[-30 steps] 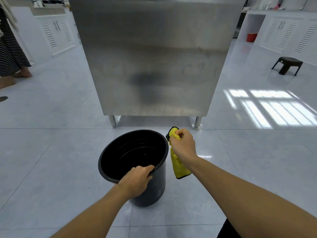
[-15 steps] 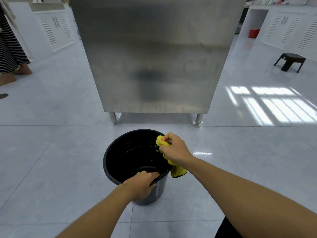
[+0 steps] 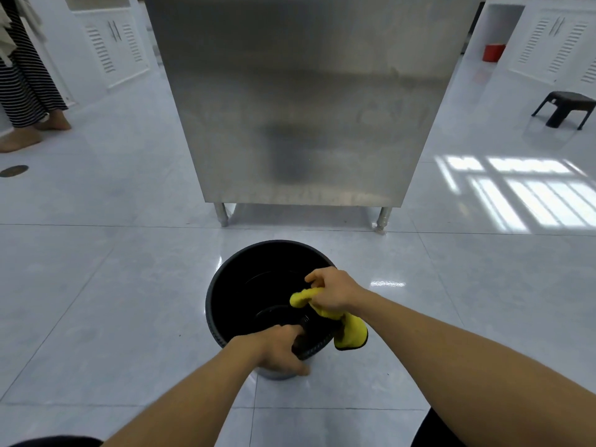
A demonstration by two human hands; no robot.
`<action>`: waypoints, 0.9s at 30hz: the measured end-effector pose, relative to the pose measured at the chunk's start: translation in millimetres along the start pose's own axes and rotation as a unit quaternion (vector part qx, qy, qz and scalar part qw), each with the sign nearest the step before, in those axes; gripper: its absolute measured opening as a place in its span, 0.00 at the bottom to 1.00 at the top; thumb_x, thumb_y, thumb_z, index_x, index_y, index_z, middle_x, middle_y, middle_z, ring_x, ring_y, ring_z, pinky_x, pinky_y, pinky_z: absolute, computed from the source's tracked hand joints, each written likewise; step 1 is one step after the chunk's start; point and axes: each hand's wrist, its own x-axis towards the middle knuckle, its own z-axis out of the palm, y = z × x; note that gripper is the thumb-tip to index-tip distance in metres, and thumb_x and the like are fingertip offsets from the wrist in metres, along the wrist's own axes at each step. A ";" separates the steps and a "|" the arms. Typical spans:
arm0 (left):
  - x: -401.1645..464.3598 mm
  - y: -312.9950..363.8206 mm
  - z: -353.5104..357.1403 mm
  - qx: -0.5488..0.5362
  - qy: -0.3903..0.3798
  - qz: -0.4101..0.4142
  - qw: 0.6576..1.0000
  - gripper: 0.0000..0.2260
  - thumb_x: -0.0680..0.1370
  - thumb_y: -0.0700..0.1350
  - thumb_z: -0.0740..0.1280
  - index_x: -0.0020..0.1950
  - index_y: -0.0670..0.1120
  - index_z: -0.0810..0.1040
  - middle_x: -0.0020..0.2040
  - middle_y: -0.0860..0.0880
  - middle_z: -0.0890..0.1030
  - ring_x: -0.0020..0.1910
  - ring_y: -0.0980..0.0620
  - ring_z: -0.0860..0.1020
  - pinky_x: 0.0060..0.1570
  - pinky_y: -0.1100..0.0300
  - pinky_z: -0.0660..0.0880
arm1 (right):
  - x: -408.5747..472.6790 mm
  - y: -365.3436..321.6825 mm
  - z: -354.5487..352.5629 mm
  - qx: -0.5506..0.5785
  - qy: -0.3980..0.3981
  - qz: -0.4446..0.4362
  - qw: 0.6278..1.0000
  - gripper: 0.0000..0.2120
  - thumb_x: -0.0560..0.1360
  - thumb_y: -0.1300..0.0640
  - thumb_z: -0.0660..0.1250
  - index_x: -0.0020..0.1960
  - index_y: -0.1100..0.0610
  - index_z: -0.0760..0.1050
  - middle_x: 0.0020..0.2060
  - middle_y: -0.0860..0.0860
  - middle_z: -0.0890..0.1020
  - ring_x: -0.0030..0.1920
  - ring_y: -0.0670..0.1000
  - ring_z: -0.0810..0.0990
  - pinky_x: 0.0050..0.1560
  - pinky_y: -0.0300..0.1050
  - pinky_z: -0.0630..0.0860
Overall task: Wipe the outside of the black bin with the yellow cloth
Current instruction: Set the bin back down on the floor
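A round black bin (image 3: 232,279) stands on the tiled floor just in front of me, its open mouth facing up. My left hand (image 3: 277,350) grips the bin's near rim, fingers inside and thumb outside. My right hand (image 3: 335,293) holds the yellow cloth (image 3: 350,332) bunched up over the bin's right rim. Part of the cloth pokes out over the opening, and the rest hangs down the outside of the rim on the right.
A tall stainless steel cabinet (image 3: 306,101) on short legs stands right behind the bin. A person in a striped skirt (image 3: 22,79) stands far left. A dark low stool (image 3: 564,108) and a red tub (image 3: 493,52) sit far right, by white cupboards.
My right hand has carried the cloth from beside the bin's right wall onto and over the right rim. The view has shifted closer above the bin. My left hand keeps its hold.
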 end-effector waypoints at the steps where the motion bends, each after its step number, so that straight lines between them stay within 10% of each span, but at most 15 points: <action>1: -0.6 0.9 -1.5 -0.009 -0.002 0.002 1.000 0.34 0.74 0.57 0.73 0.76 0.49 0.66 0.71 0.47 0.74 0.67 0.46 0.75 0.65 0.52 0.75 | 0.4 0.2 1.2 -0.022 -0.016 0.005 1.000 0.29 0.76 0.58 0.71 0.76 0.54 0.69 0.68 0.54 0.77 0.65 0.56 0.76 0.61 0.47 0.78; 4: -0.6 1.9 -3.5 -0.007 -0.018 -0.001 1.000 0.30 0.75 0.56 0.72 0.75 0.49 0.69 0.69 0.47 0.76 0.65 0.46 0.76 0.64 0.52 0.76 | 1.1 -1.1 6.5 -0.138 -0.029 0.001 0.990 0.29 0.73 0.57 0.75 0.72 0.58 0.73 0.67 0.56 0.76 0.64 0.59 0.77 0.59 0.50 0.80; 6: -1.0 1.8 -3.7 0.002 -0.026 -0.003 1.000 0.28 0.76 0.55 0.72 0.74 0.49 0.69 0.67 0.47 0.76 0.63 0.46 0.76 0.62 0.54 0.76 | 1.5 -2.0 8.5 -0.211 -0.006 0.006 0.978 0.13 0.71 0.52 0.76 0.49 0.58 0.78 0.49 0.55 0.77 0.48 0.57 0.79 0.46 0.49 0.80; 8: -0.6 0.5 -4.0 0.008 -0.029 -0.009 1.000 0.28 0.76 0.56 0.71 0.74 0.48 0.70 0.67 0.47 0.76 0.63 0.46 0.76 0.60 0.55 0.76 | 1.1 -3.3 9.5 -0.229 -0.003 0.012 0.973 0.18 0.73 0.49 0.75 0.36 0.55 0.68 0.35 0.52 0.72 0.35 0.53 0.72 0.36 0.45 0.73; 19: 1.7 -5.3 -3.5 0.001 -0.018 -0.021 1.000 0.33 0.73 0.61 0.71 0.74 0.48 0.69 0.67 0.47 0.77 0.63 0.46 0.77 0.62 0.50 0.78 | 7.7 4.2 -8.9 -0.121 0.055 0.032 0.991 0.11 0.78 0.53 0.72 0.50 0.62 0.85 0.47 0.58 0.86 0.48 0.57 0.84 0.47 0.49 0.81; 27: 2.2 -5.3 -3.0 0.054 -0.034 -0.022 0.998 0.29 0.76 0.62 0.67 0.72 0.48 0.72 0.65 0.47 0.77 0.61 0.46 0.77 0.61 0.50 0.77 | 5.9 20.8 -6.5 -0.179 0.038 0.063 0.981 0.23 0.81 0.43 0.62 0.33 0.56 0.69 0.38 0.54 0.73 0.45 0.58 0.77 0.41 0.47 0.72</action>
